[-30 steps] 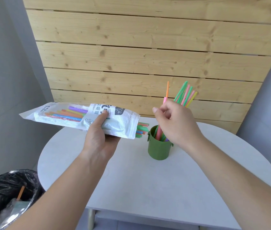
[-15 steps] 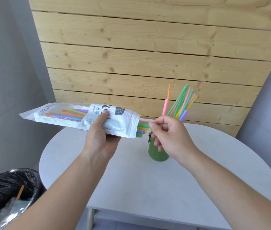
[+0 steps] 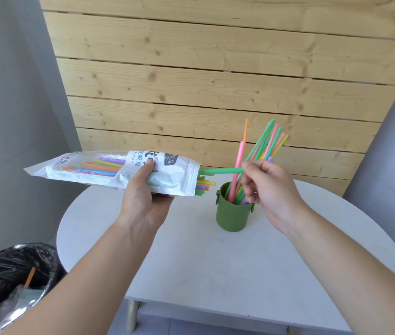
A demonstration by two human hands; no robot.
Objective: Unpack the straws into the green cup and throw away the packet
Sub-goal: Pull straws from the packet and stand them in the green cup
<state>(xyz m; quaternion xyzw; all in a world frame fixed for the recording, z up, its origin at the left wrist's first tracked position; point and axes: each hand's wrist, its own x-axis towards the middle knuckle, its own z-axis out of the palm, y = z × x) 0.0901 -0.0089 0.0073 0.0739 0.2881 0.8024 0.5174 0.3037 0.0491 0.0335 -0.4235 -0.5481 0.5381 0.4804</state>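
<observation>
Just above the white table (image 3: 216,262), the packet (image 3: 109,172) lies level in the left hand (image 3: 143,204), thumb pressed on top, mouth toward 3 o'clock. The right hand (image 3: 271,189), green cup (image 3: 232,216) at its 6 o'clock, pinches a green straw (image 3: 220,171) running 9-to-3.

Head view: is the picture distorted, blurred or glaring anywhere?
Head view: wide-angle lens slants the wooden planks; soft, even light, faint shadows on the table; glare only on the black bin liner; left hand, right hand and green straw look sharp.
</observation>
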